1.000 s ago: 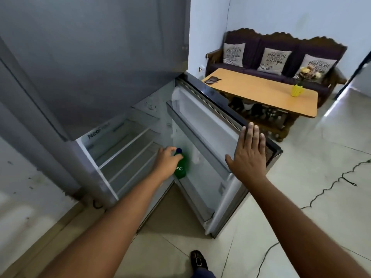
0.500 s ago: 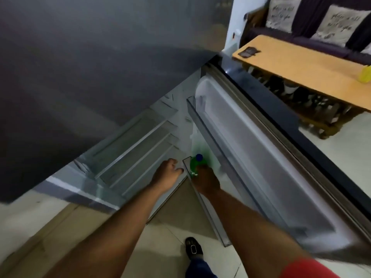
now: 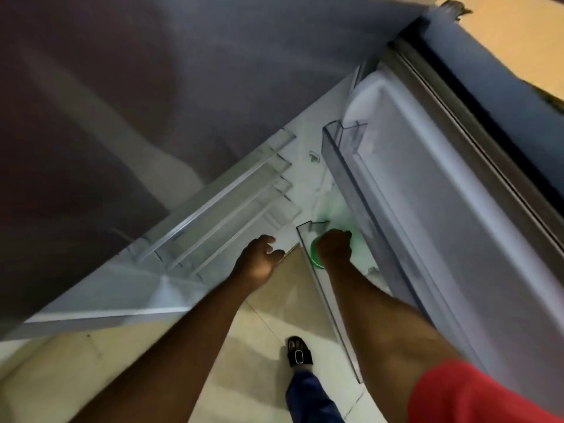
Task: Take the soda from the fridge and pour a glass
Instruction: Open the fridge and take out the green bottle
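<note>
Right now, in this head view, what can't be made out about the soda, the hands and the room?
- Green soda bottle: cap and label are hidden under the right hand; only a blurred green edge shows in the lower door bin.
- Left hand: palm faces away, so contact with the fridge edge is unclear.
- Wooden table: cut off by the frame edge.
- No glass in view.

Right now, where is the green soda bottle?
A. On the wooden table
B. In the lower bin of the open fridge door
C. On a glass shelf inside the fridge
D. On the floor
B: the right hand closes over the top of the green soda bottle, which stands in the clear lower door bin.
</note>
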